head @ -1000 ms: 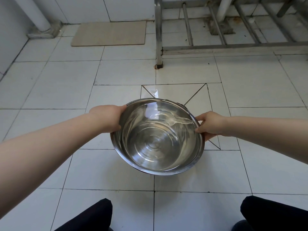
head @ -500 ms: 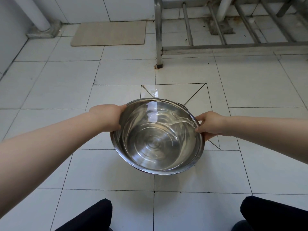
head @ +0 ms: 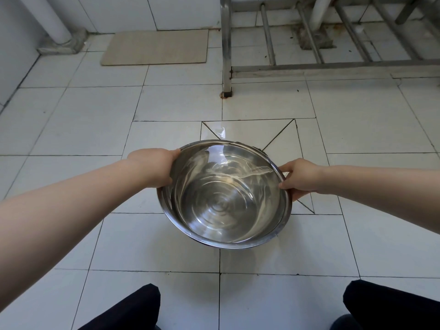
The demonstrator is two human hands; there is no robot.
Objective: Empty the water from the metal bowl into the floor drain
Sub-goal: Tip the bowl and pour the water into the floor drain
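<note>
Metal bowl [head: 226, 194] mid-frame in head view, held off the floor by both hands, far rim tipped down and away. Left hand [head: 152, 167] at left rim, fingers curled round the edge, gripping. Right hand [head: 298, 178] at right rim, thumb on top, fingers wrapped under, pinching the edge. Water [head: 228, 167] inside, rippling, pooled toward the far wall. Floor drain not visible; probably hidden under the bowl where the diagonal-cut tiles [head: 281, 136] converge, cannot tell for sure. Wet glint [head: 220, 133] on tile just beyond the far rim. Step judged: pouring under way, bowl not yet empty. Next move calls for steeper forward tilt, firm two-handed grip, stream aimed at the tile centre, slow enough to avoid splash. Beige mat [head: 156, 47] upper left, steel rack frame [head: 309, 65] upper right, dark trouser legs [head: 133, 310] at bottom edge.
</note>
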